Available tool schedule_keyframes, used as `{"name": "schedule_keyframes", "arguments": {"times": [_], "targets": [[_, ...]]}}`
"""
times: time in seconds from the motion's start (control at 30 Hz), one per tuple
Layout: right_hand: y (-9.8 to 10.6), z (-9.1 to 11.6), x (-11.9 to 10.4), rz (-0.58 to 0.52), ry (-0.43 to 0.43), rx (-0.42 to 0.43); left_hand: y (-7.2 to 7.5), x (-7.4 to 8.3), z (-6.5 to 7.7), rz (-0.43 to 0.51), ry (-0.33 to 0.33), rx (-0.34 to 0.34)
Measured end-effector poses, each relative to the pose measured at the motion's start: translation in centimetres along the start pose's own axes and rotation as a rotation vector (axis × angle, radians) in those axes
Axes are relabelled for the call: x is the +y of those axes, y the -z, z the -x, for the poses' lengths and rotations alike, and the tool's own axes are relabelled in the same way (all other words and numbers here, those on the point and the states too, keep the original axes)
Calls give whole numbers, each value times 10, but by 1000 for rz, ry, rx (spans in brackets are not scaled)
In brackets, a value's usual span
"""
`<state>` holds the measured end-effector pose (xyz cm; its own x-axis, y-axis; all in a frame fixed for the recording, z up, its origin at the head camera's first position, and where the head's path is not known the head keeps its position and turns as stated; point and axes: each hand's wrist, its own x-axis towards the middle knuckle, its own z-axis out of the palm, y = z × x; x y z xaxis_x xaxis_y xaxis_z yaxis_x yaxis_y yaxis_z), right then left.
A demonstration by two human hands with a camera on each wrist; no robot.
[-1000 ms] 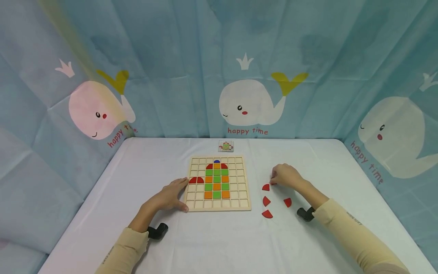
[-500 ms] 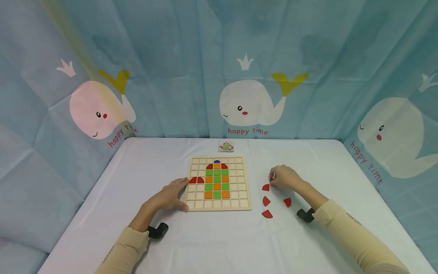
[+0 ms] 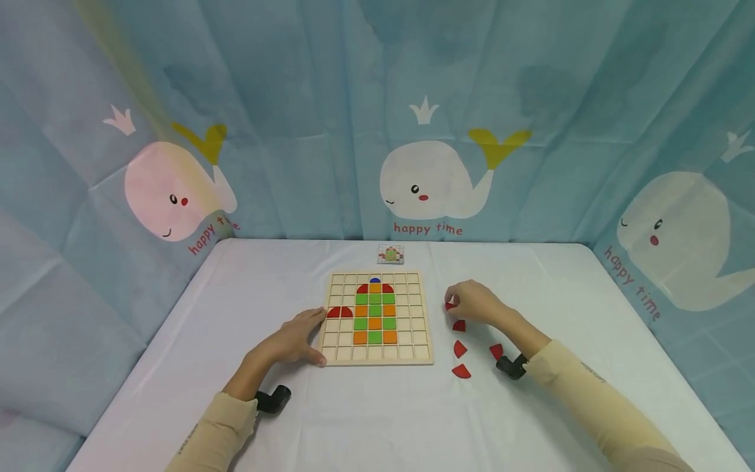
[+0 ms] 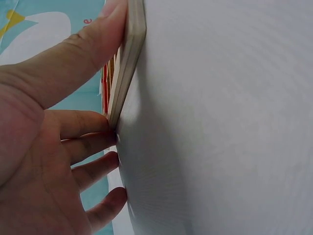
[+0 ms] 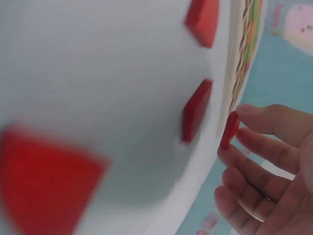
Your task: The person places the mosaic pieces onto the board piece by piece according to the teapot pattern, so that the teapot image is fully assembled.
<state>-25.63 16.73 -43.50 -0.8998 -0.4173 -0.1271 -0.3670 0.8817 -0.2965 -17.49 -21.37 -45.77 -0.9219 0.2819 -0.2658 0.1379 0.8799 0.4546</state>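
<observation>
A wooden grid board [image 3: 413, 362] lies on the table, with green and orange squares, red quarter-circle tiles and a blue half-circle set in its cells. My left hand [image 3: 291, 339] rests along the board's left edge, thumb near the front corner and fingers farther up; the left wrist view shows the thumb [image 4: 73, 63] against the board's side. To the right of the board, my right hand [image 3: 476, 303] pinches a red quarter-circle tile [image 5: 230, 130] between thumb and fingertips, above the tabletop.
Several loose red quarter-circle tiles [image 3: 461, 372] lie on the white-covered table [image 3: 377, 426] right of the board. A small printed pattern card [image 3: 390, 254] sits behind it. Blue curtains [image 3: 283, 177] with whale prints enclose the back and sides.
My right hand has picked up the red quarter-circle tile and moved left with it toward the board. The left hand stays at the board's edge.
</observation>
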Motion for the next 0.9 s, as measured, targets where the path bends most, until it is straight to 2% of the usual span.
{"name": "schedule_keyframes", "arguments": {"times": [0.23,0.43,0.9], "targets": [[4,-20,-34,23,134,13,0,1,0,-8,15,-7],[4,-31,-64,-2,196,2,0,1,-1,-13,15,-12],[-9,-52,-116,57,357,-3,1,2,1,-7,6,-8]]}}
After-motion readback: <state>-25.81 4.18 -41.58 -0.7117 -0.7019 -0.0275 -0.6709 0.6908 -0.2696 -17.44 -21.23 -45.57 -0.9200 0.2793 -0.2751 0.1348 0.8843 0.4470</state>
